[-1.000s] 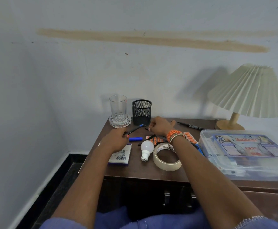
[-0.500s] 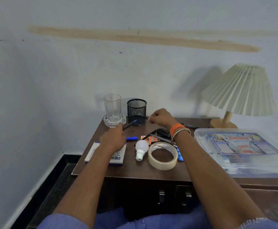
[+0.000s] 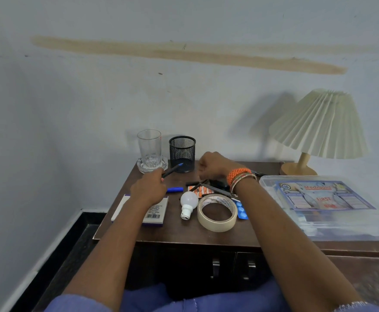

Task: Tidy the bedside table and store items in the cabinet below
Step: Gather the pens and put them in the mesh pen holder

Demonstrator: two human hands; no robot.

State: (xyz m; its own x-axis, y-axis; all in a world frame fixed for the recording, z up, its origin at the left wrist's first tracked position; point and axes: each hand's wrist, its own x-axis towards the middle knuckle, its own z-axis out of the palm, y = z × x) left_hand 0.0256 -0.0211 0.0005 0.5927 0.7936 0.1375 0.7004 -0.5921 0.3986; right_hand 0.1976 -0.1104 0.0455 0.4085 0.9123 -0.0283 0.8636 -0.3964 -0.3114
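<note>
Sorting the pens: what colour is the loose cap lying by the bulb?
Blue cap, head view.

Dark brown table (image 3: 206, 237). Black mesh cup (image 3: 182, 154). Clear glass (image 3: 149, 147). Cream pleated lampshade (image 3: 321, 124). White bulb (image 3: 188, 202). Beige tape (image 3: 217, 212). Blue cap (image 3: 175, 189). Orange pills (image 3: 201, 190). Orange bangles (image 3: 238, 174). Pale wall (image 3: 116, 91) with 1 tan streak.

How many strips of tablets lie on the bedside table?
2 that I can see: an orange strip behind the tape roll, partly under dark pens, and a blue strip at the roll's right, beside the right forearm. More may be hidden under that arm.
</note>
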